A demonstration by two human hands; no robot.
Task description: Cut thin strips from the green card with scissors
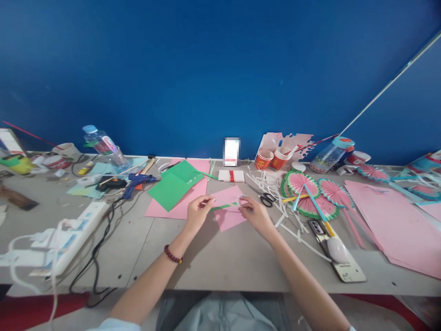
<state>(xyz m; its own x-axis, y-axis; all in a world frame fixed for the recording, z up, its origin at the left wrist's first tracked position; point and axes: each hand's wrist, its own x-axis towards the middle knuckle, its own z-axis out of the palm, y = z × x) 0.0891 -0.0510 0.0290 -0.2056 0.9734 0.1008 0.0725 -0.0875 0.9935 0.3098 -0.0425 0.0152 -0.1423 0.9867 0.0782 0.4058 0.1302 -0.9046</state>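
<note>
My left hand (197,212) pinches the left end of a thin green paper strip (223,206). My right hand (254,214) pinches its right end, where a small loop of white tape (239,199) shows at the fingertips. Both hands hover over a small pink paper sheet (228,218) in the middle of the grey table (213,262). A dark red bead bracelet (172,254) sits on my left wrist.
Green sheets (174,184) lie on pink paper to the left; scissors (263,196) and white paper strips (292,220) to the right. Pleated watermelon fans (312,191), a phone (322,232), large pink sheets (392,220), paper cups (272,159), a blue glue gun (136,182), a power strip (74,234), bottles.
</note>
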